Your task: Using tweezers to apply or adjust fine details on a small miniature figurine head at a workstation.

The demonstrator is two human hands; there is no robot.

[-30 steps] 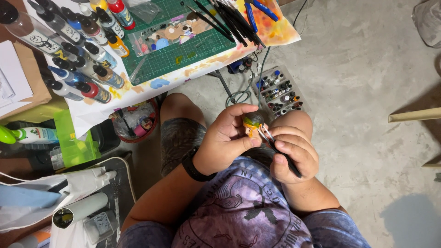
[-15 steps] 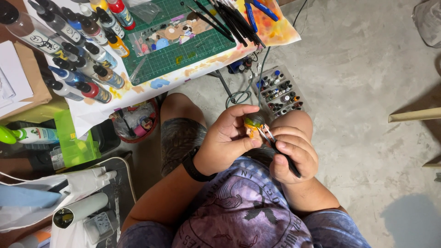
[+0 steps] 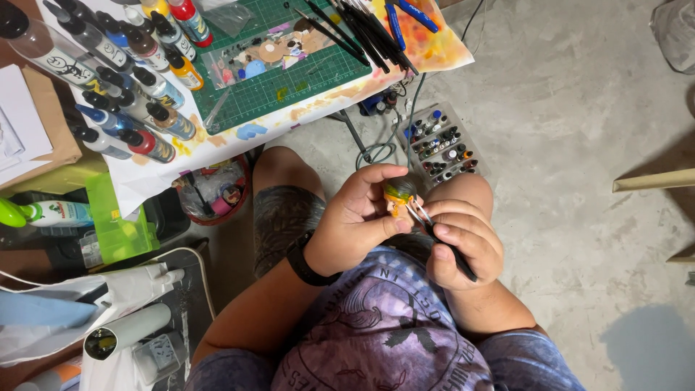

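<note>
A small figurine (image 3: 399, 197), green on top and orange below, is pinched in the left hand (image 3: 358, 221), thumb underneath and fingers curled over the far side, held up above the knees. A fine paintbrush (image 3: 441, 239) is gripped pencil-fashion in the right hand (image 3: 463, 246), fingers closed tight around the dark handle, and its tip is laid right against the figurine's side. The two hands are pressed close together, almost touching, and that bracing looks well judged: the brush is steadied by it. For clean work here, the tip is best drawn lightly, with the figurine turned by the left fingers rather than the brush being swung round. Paint on the bristles cannot be made out. Just beyond the knees, a tray of small paint pots (image 3: 440, 143) is set on the concrete floor (image 3: 579, 108), and a green cutting mat (image 3: 289, 65) is spread on the table above, with bottles (image 3: 137, 87) lined up beside it.
</note>
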